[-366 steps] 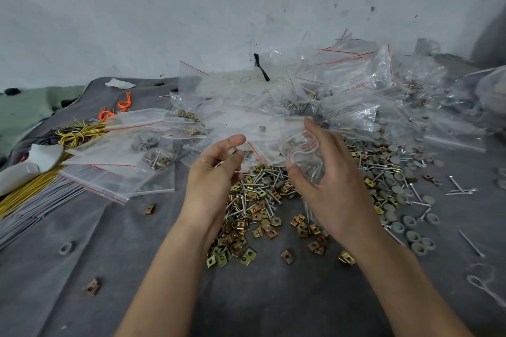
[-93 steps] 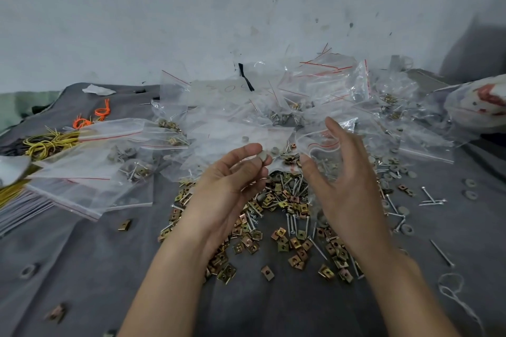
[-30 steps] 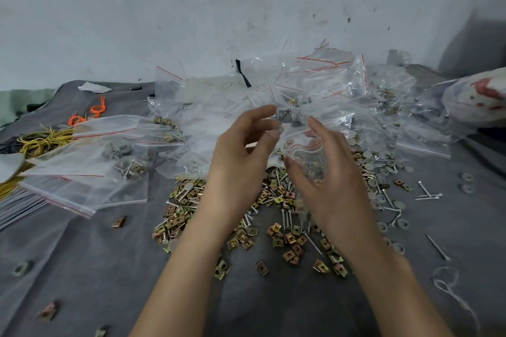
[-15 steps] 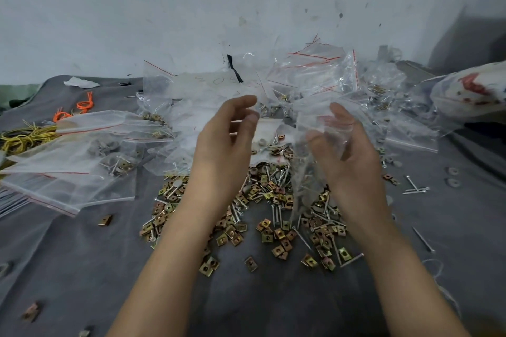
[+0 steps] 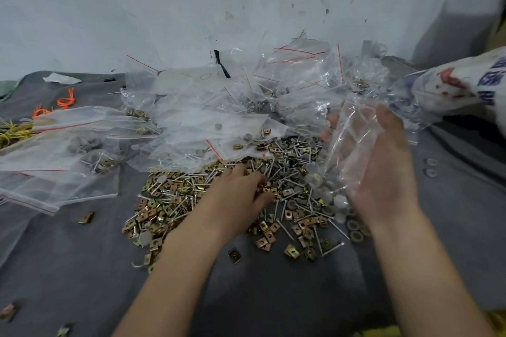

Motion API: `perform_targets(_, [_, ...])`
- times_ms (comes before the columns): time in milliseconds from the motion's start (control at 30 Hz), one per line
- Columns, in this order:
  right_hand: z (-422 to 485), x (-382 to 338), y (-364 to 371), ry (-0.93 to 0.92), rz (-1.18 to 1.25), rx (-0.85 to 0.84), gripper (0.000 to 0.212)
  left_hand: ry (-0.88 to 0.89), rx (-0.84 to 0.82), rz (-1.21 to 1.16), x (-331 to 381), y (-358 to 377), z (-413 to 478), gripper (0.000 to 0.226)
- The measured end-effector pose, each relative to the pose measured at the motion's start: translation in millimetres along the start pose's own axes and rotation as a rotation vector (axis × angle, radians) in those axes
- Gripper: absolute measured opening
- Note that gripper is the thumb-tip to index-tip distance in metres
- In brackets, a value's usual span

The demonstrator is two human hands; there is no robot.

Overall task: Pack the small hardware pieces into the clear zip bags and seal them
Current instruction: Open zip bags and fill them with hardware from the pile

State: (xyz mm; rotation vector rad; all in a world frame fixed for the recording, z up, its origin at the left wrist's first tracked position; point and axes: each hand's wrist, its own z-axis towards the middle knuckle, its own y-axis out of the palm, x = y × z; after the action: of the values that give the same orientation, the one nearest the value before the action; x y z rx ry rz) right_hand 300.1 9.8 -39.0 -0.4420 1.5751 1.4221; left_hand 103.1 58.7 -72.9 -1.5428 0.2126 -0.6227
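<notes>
A heap of loose hardware (image 5: 290, 180), brass square clips, silver nails and grey washers, lies on the grey cloth in the middle. My left hand (image 5: 235, 194) reaches down into this heap, fingers curled among the pieces; what they grip is hidden. My right hand (image 5: 380, 169) is raised at the right, palm toward me, holding a small clear zip bag (image 5: 356, 145) that hangs across its fingers. Whether the bag holds pieces I cannot tell.
A mound of clear zip bags with red seal lines (image 5: 232, 107) fills the back against the white wall. Filled bags (image 5: 63, 153) lie at the left, with yellow and orange ties (image 5: 16, 131) beyond. A printed white sack (image 5: 460, 85) sits at the right. Stray washers (image 5: 431, 167) dot the cloth.
My left hand has dropped from beside the bag down into the hardware heap. My right hand has moved to the right, still holding the clear bag.
</notes>
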Motion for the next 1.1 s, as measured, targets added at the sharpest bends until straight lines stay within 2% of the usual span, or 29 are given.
perform_targets(100, [0.3, -1.2, -3.4, 0.030, -0.005, 0.022, 0.058, -0.021, 0.012, 0.012, 4.0, 5.8, 1.1, 0.040])
perform_targets(167, [1.4, -0.5, -4.1, 0.027, -0.070, 0.059, 0.051, -0.028, 0.033, 0.002, 6.0, 8.1, 2.7, 0.036])
perform_targets(267, [2.1, 3.5, -5.0, -0.090, -0.189, 0.065, 0.044, -0.024, 0.046, -0.009, 7.4, 10.4, 3.2, 0.032])
perform_targets(400, [-3.3, 16.3, -8.5, -0.308, -0.560, -0.059, 0.061, -0.033, 0.091, -0.032, 6.5, 8.8, 1.2, 0.031])
perform_targets(500, [-6.7, 29.8, -12.7, -0.372, -0.804, -0.175, 0.069, -0.064, 0.168, 0.002, 6.3, 8.2, -3.3, 0.026])
perform_targets(633, [-5.9, 42.0, -10.8, -0.457, -1.102, -0.269, 0.070, -0.123, 0.084, 0.120, 13.4, 14.8, -8.6, 0.030])
perform_targets(733, [-3.6, 46.1, -9.7, -0.462, -1.144, -0.277, 0.073, -0.124, 0.086, 0.154, 17.9, 19.7, -9.7, 0.024])
perform_targets(867, [-2.0, 48.2, -10.9, -0.489, -1.155, -0.280, 0.073, -0.109, 0.098, 0.169, 20.4, 26.5, -11.1, 0.034])
perform_targets(1000, [-2.8, 48.1, -12.5, -0.496, -1.171, -0.283, 0.073, -0.107, 0.114, 0.071, 12.7, 21.9, -6.0, 0.028])
perform_targets(1100, [-4.9, 47.1, -12.8, -0.489, -1.177, -0.288, 0.072, -0.141, 0.167, -0.150, 4.3, 11.9, -5.3, 0.024])
